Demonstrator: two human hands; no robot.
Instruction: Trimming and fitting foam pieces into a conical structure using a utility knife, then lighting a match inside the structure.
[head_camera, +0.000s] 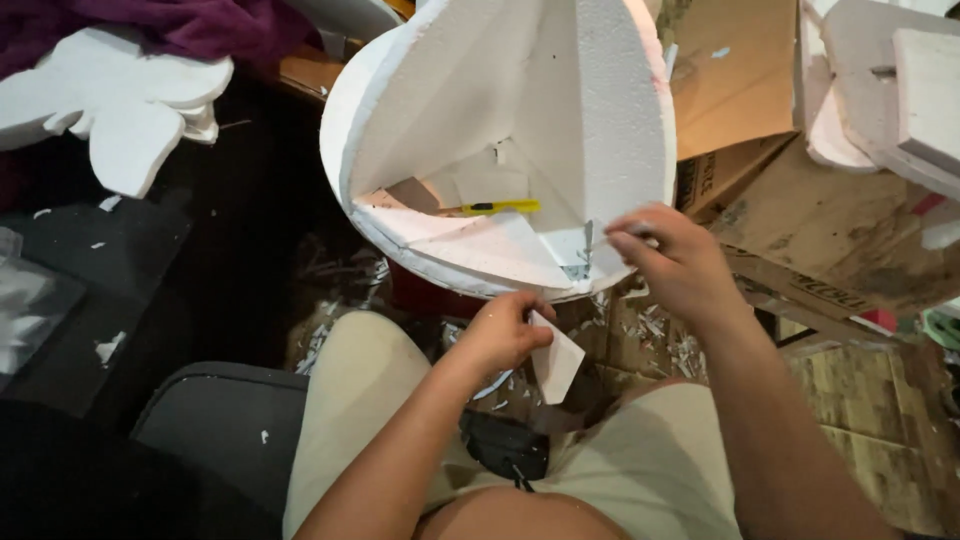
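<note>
Head view: your left hand (497, 335) pinches a small white foam wedge (556, 362); right-hand fingers (640, 243) close on the big white foam dome's (600, 110) rim. Fitting step; next, seat the wedge squarely.

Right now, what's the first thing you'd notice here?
A big white foam shape fills the top middle, with a yellow cutter lying inside it. Just below, the left hand holds a small white foam piece, and the right hand pinches the big shape's lower edge.
</note>
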